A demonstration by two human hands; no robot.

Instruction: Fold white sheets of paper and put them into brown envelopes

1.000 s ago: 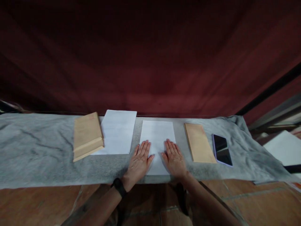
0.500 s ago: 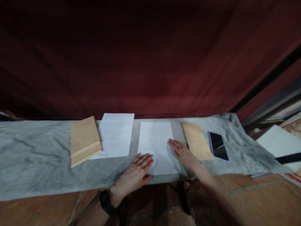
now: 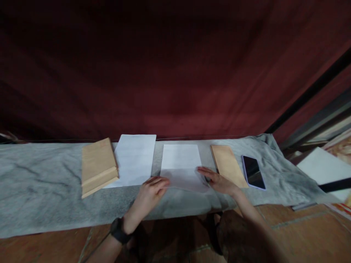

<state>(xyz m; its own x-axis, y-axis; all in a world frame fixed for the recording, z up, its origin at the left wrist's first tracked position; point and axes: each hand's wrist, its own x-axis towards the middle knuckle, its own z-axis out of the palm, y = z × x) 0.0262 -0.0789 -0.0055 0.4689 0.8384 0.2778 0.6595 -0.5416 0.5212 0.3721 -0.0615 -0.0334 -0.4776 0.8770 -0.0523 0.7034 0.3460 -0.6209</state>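
Observation:
A white sheet of paper [image 3: 181, 156] lies in front of me on the grey cloth, its near half bent upward along a crosswise crease. My left hand [image 3: 154, 188] is closed, with fingertips and thumb pinching the sheet's near left corner. At the right edge, my right hand [image 3: 216, 179] has its fingers over the paper and its thumb below them, apparently holding that side. The thumb's contact is blurred. A brown envelope [image 3: 229, 166] is just right of my right hand.
A stack of white paper [image 3: 137, 157] lies left of the sheet, partly under brown envelopes [image 3: 98, 160]. Farther right is a phone [image 3: 253, 172] in a purple case. The grey cloth [image 3: 41, 190] covers a narrow bench before a dark red curtain [image 3: 175, 73].
My left hand has gone from lying flat to pinching and has raised the paper's near edge. My right hand has turned from flat to side-on at the right edge.

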